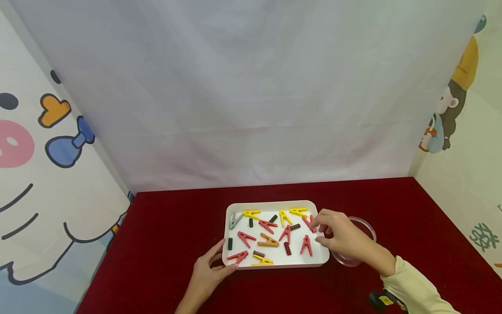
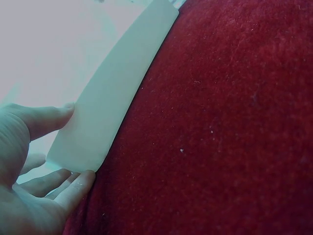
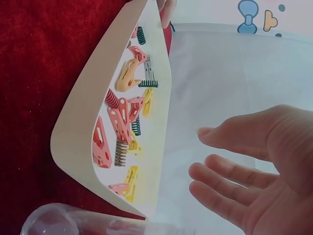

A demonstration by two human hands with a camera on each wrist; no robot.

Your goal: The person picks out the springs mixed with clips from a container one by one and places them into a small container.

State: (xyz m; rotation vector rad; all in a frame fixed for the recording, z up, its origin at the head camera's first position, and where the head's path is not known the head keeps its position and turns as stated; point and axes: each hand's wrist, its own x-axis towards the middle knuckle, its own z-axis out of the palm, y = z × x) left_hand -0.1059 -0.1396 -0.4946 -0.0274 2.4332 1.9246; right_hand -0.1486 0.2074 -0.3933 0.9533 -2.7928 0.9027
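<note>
A white tray (image 1: pixel 318 259) holds several red clips (image 1: pixel 306 245), yellow clips (image 1: pixel 262 261), an orange clip (image 1: pixel 268 241) and a grey clip (image 1: pixel 235 221). Among them lie small coil springs, such as a dark green spring (image 1: pixel 230 244) and a red spring (image 1: pixel 287 248). My left hand (image 1: pixel 208 270) holds the tray's near left corner, thumb on the front wall and fingertips at the side. Over the tray's right end hovers my right hand (image 1: pixel 341 233), close to a red clip (image 1: pixel 309 223). In the right wrist view its thumb and fingers are apart, with nothing between them.
A clear round plastic container (image 1: pixel 372 231) stands right of the tray, partly behind my right hand. Dark red cloth (image 1: pixel 168 235) covers the table. A white curtain (image 1: pixel 235 109) hangs behind, and printed panels flank both sides. A dark object (image 1: pixel 378 300) shows by the right sleeve.
</note>
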